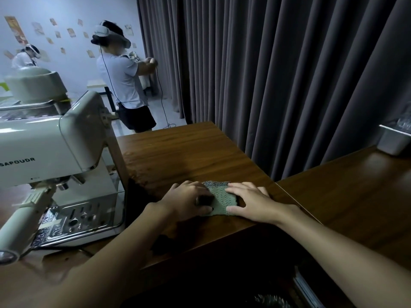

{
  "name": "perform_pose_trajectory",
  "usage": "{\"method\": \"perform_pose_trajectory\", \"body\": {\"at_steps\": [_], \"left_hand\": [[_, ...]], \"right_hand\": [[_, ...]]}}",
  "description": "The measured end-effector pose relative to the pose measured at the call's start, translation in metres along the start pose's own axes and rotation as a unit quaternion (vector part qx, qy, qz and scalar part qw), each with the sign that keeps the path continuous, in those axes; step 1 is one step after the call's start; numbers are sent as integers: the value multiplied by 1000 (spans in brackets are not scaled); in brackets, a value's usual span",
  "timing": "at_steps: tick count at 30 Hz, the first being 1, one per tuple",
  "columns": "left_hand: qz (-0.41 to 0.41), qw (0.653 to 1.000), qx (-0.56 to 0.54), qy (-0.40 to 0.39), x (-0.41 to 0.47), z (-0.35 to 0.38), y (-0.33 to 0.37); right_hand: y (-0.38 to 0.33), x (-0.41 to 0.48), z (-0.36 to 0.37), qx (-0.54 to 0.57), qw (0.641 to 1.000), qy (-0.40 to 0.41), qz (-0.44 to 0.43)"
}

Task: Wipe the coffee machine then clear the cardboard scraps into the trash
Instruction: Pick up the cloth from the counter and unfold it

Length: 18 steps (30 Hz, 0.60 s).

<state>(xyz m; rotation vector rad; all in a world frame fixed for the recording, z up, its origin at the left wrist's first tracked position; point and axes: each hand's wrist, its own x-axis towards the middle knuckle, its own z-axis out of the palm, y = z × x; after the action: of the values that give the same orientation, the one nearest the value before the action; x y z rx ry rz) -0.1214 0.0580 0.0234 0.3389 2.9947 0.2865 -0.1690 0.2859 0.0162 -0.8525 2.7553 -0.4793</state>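
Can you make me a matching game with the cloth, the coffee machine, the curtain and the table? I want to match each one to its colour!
Things:
1. cloth
2. coffee machine
3. curtain
4. table

Colours:
A. dark grey
B. brown wood
C. green
D. creamy white

Right pairs: 1-C, 2-D, 3-A, 4-B.

The room is dim. The pale wall [73,10] at upper left is the brightest patch. Soft highlights sit on the machine [44,141], a dull sheen on the worktop [189,152], and dark shadow beside the machine. The curtain [289,74] folds lean outward at the edges, and the forearms [111,263] are soft.
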Motion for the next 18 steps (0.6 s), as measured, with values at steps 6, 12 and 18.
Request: {"method": "perform_pose_trajectory", "body": {"at_steps": [6, 12, 18], "left_hand": [[-24, 1000, -16, 13, -23, 1, -13], [-68, 995, -69, 24, -67, 7, -32], [-96, 990, -90, 55, -104, 15, -37]], "right_hand": [[-13, 3, 6, -11, 1000, -8, -25], [-37, 6, 21, -3, 997, -14, -74], [-61, 5, 32, 6, 994, -33, -104]]}}
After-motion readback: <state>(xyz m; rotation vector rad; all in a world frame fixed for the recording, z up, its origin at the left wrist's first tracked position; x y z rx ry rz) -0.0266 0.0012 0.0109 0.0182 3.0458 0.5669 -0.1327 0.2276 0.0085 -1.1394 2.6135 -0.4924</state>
